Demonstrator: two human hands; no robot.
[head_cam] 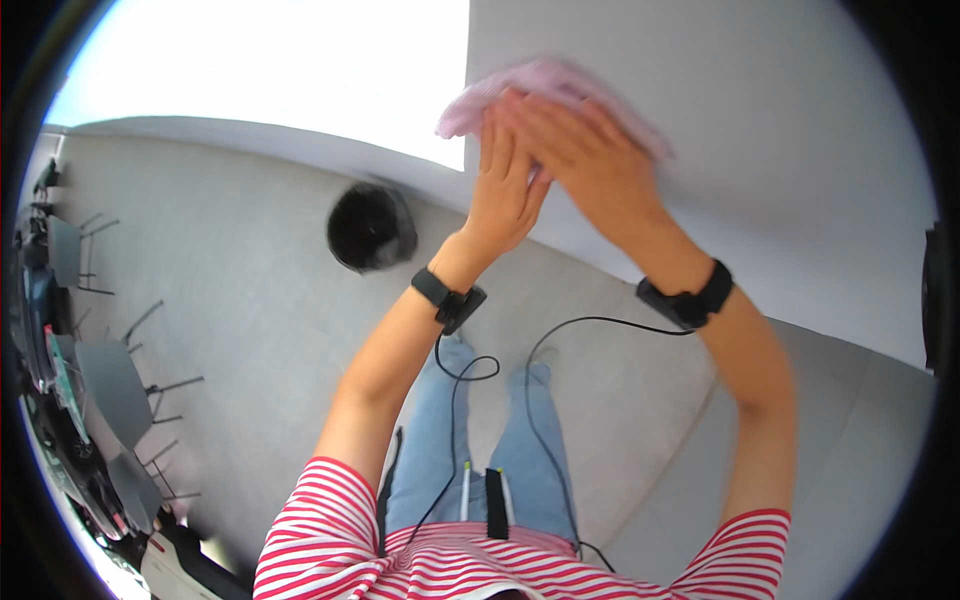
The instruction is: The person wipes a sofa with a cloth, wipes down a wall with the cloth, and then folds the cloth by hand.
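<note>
A pink cloth (547, 75) lies against a pale wall (757, 127), beside the edge of a bright white area. My right hand (592, 150) rests on the cloth, fingers stretched out and slightly blurred. Close beside it and partly overlapping, my left hand (506, 172) also presses toward the cloth with its fingers extended. The palms and the cloth beneath them are hidden. Each wrist wears a black strap with a small device, and a thin black cable runs from each down toward my waist.
A round black bin (371, 227) stands on the grey floor near the wall's foot. Several grey chairs (112, 382) with thin metal legs stand at the far left, beside dark items. A dark object (931, 300) is at the right edge.
</note>
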